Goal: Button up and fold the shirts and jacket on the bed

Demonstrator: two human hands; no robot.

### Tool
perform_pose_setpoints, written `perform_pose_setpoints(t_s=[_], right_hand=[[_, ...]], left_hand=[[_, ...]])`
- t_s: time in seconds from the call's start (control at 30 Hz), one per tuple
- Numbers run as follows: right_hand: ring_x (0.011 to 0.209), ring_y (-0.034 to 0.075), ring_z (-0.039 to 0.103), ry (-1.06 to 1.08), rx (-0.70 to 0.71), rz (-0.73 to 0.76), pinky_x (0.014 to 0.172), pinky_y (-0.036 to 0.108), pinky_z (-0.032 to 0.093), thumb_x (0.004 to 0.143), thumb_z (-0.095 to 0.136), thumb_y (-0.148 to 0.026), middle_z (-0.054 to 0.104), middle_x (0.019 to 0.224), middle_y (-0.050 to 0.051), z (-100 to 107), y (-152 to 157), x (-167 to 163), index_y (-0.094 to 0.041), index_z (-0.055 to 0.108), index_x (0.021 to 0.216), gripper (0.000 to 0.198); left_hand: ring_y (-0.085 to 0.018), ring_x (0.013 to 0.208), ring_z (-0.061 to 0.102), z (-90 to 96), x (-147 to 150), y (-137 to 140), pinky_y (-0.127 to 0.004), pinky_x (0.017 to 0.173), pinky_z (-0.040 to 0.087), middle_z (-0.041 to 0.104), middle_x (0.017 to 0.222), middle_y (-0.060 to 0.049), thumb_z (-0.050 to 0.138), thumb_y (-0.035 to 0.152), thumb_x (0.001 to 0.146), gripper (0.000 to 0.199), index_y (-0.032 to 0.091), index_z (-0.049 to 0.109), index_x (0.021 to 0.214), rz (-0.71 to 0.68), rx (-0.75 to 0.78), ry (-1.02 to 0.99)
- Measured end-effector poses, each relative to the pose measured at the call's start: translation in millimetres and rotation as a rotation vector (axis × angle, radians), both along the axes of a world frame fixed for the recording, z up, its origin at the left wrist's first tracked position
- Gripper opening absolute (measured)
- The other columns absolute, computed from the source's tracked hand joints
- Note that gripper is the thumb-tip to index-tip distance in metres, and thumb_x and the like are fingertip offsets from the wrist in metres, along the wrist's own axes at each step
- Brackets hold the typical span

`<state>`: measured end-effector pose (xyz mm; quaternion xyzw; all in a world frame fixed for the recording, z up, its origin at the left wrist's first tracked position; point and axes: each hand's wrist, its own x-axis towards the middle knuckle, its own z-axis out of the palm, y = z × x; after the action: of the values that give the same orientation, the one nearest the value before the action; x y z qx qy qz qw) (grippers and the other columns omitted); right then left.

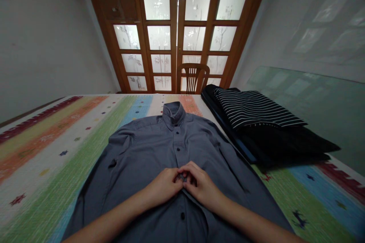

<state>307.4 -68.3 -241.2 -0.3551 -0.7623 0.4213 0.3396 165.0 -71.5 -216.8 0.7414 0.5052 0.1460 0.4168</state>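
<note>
A grey button-up shirt (154, 140) lies front side up, its collar (173, 113) pointing away from me. Dark buttons run down the middle; several show above my hands, and one button (183, 216) shows below them. My left hand (165, 184) and my right hand (201, 184) meet at the front placket, fingertips pinched together on the shirt's fabric. The exact spot they grip, and any button there, is hidden by the fingers. Just below my right hand the placket edge is lifted and stands apart from the layer beneath.
A striped cloth (94, 136) covers the surface under the shirt. To the right is a stack of folded dark clothes (273, 144), topped by a black-and-white striped garment (253, 108). A wooden chair (192, 78) stands beyond the far edge, before paned wooden doors (173, 22).
</note>
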Motion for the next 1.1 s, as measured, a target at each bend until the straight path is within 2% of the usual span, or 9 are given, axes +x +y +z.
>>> perform_pose_setpoints(t_s=[0.27,0.47,0.6,0.77,0.93,1.1], right_hand=[[0.059,0.008,0.045,0.005,-0.004,0.022,0.054,0.020,0.039,0.064,0.043,0.001,0.045,0.079,0.000,0,0,0,-0.019,0.051,0.087,0.032],[0.070,0.010,0.047,0.007,0.063,0.016,0.062,0.022,0.039,0.066,0.038,0.002,0.046,0.078,0.001,5,-1,2,-0.019,0.052,0.085,0.031],[0.061,0.008,0.046,-0.005,0.023,-0.013,0.057,0.020,0.039,0.065,0.041,0.000,0.045,0.079,0.000,6,-2,1,-0.018,0.049,0.083,0.026],[0.055,0.008,0.043,-0.049,0.009,-0.068,0.050,0.019,0.035,0.064,0.045,-0.003,0.042,0.070,-0.002,8,-1,1,-0.017,0.043,0.071,0.015],[0.061,0.009,0.043,-0.150,0.103,-0.053,0.052,0.019,0.034,0.065,0.042,-0.004,0.044,0.069,-0.001,8,-3,3,-0.017,0.043,0.066,0.013],[0.064,0.011,0.044,-0.288,0.195,-0.088,0.057,0.022,0.034,0.068,0.042,-0.008,0.045,0.070,-0.001,7,-6,4,-0.018,0.042,0.069,0.011]], left_hand=[[-0.008,0.042,0.040,-8.7,-2,2,-0.017,0.042,0.027,0.042,0.047,0.006,0.035,0.014,0.058,0.020,0.013,0.052,0.069,0.035,-0.084,-0.115],[-0.007,0.035,0.034,-17.2,-4,5,-0.018,0.039,0.025,0.038,0.038,0.009,0.034,0.014,0.057,0.018,0.014,0.049,0.067,0.059,-0.194,-0.233],[-0.006,0.033,0.030,-14.6,-4,5,-0.018,0.036,0.021,0.038,0.035,0.009,0.034,0.015,0.055,0.011,0.015,0.045,0.060,0.128,-0.249,-0.237],[-0.006,0.030,0.029,-12.2,-3,4,-0.018,0.033,0.018,0.038,0.032,0.010,0.035,0.014,0.054,0.004,0.018,0.037,0.054,0.199,-0.277,-0.254],[-0.006,0.032,0.031,-16.0,-1,2,-0.018,0.036,0.021,0.033,0.033,0.011,0.034,0.013,0.055,0.007,0.018,0.038,0.056,0.212,-0.217,-0.270],[-0.007,0.042,0.035,-13.4,1,-3,-0.018,0.041,0.023,0.034,0.043,0.008,0.033,0.012,0.059,0.008,0.017,0.038,0.055,0.180,0.011,-0.165]])
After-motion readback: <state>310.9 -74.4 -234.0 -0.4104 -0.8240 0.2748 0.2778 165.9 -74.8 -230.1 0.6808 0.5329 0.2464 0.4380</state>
